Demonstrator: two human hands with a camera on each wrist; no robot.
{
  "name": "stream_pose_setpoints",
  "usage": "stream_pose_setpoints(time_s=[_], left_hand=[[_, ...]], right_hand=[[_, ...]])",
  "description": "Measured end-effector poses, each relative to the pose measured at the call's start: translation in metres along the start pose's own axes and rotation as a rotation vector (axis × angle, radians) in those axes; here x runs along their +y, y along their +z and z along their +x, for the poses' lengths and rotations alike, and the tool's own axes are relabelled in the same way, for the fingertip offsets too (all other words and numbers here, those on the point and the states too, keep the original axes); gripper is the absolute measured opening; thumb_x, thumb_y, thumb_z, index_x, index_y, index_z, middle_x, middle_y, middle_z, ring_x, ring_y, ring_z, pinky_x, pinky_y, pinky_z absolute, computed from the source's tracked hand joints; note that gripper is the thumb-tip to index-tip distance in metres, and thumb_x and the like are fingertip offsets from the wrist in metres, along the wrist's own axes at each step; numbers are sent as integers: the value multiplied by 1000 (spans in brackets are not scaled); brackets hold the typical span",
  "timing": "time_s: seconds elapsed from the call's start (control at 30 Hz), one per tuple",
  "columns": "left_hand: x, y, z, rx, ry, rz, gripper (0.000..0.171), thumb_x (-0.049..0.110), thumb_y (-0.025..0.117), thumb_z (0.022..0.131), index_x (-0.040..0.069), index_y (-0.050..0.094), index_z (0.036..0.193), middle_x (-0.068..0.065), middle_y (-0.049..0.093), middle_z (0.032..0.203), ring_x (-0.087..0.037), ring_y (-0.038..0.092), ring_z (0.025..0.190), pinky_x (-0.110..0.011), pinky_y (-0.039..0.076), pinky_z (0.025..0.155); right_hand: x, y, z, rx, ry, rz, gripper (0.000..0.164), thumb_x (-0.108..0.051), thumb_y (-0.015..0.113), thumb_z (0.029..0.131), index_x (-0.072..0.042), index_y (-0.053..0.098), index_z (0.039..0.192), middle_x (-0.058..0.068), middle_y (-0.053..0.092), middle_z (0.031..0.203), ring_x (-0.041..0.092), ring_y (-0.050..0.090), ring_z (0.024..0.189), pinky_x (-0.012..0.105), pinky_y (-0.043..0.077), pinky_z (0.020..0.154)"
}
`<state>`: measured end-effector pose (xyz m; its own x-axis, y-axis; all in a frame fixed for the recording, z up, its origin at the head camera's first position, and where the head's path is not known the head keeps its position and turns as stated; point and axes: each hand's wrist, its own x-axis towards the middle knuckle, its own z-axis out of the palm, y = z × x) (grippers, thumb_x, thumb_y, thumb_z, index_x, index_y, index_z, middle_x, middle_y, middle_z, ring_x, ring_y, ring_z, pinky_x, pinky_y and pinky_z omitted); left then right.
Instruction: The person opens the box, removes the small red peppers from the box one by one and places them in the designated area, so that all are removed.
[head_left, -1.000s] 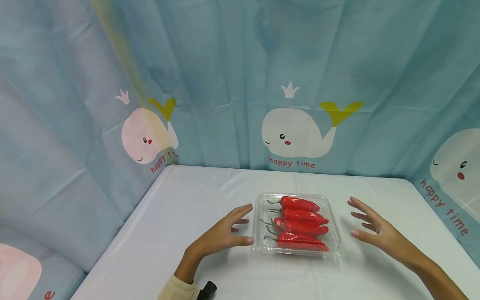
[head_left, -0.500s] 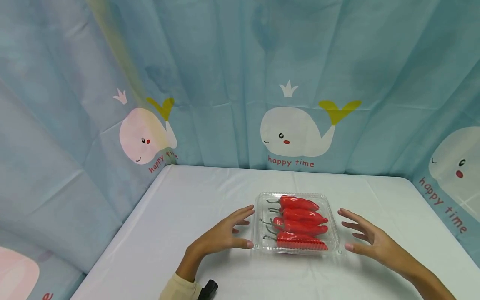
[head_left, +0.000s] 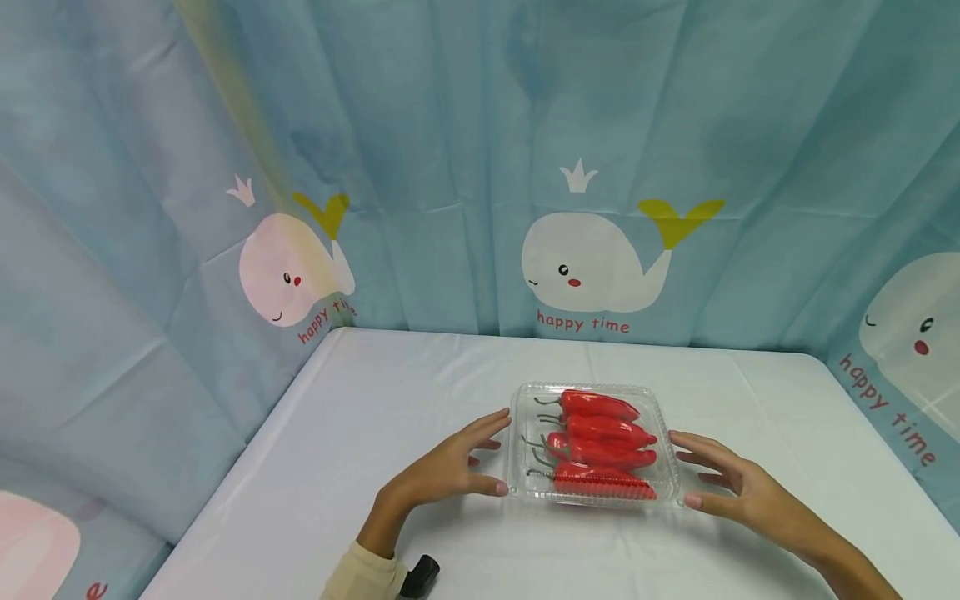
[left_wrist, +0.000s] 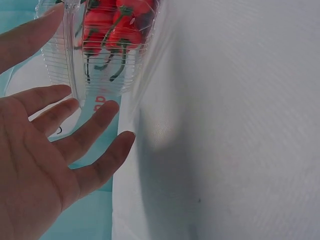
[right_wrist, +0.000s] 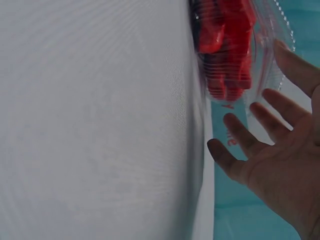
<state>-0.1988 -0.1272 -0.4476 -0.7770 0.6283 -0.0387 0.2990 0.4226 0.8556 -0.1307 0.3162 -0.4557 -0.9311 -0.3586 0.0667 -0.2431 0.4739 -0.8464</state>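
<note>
A clear plastic clamshell box (head_left: 517, 475) sits on the white table, its lid down over several red peppers (head_left: 603, 432) with green stems. At the box's left side is my left hand (head_left: 450, 468), fingers spread, thumb and fingertips right at the rim. My right hand (head_left: 731, 483) is at the opposite side, fingers extended, fingertips close to the right rim. Both wrist views show the palms turned toward the box (left_wrist: 75, 50), fingers loosely spread beside its ribbed wall. In the right wrist view the peppers (right_wrist: 227, 45) show through the plastic.
The white-covered table (head_left: 420, 375) reaches back to a blue curtain (head_left: 450, 167) printed with whales. The curtain also runs along the left and right sides. A black strap-like device (head_left: 420, 577) sits at the left wrist by a beige sleeve (head_left: 363, 575).
My right hand has moved left and slightly nearer the person, up to the right rim of the box. The left hand has barely shifted, and the box has stayed in place.
</note>
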Motion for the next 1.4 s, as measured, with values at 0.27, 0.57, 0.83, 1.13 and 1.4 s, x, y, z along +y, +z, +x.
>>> stream_pose_setpoints(time_s=[0.27,0.57,0.83,1.13,1.4], left_hand=[[-2,-1,3,-19,1,-18,97,32,81,88,17,30,169,-2,25,176,-35,52,144,-61,47,112],[-5,-2,5,-38,16,-51,102,28,85,84,19,29,169,-2,24,176,-35,52,144,-60,48,110],[-4,2,4,-41,4,-117,102,19,83,86,18,25,170,-6,21,175,-36,53,143,-57,50,109],[-2,6,5,-55,5,-183,97,6,77,89,11,23,170,-13,41,154,-23,63,121,-29,57,95],[-5,9,6,-66,-2,-314,94,-2,71,90,10,22,170,-13,40,151,-26,69,113,-26,60,87]], right_hand=[[2,1,1,12,-43,-39,66,-15,76,97,-21,51,158,5,46,160,-5,53,133,25,56,98],[2,2,0,26,26,-60,66,-22,77,97,-21,53,158,7,47,160,-10,52,130,26,57,96],[0,3,0,13,74,-39,65,-24,77,97,-21,52,158,-2,46,159,-6,56,128,26,58,95],[0,1,0,19,56,-31,67,-22,78,96,-22,53,158,-12,46,157,-6,57,127,26,58,93],[2,1,-1,8,27,1,66,-17,76,97,-16,51,159,-19,47,155,-7,57,128,24,56,98]])
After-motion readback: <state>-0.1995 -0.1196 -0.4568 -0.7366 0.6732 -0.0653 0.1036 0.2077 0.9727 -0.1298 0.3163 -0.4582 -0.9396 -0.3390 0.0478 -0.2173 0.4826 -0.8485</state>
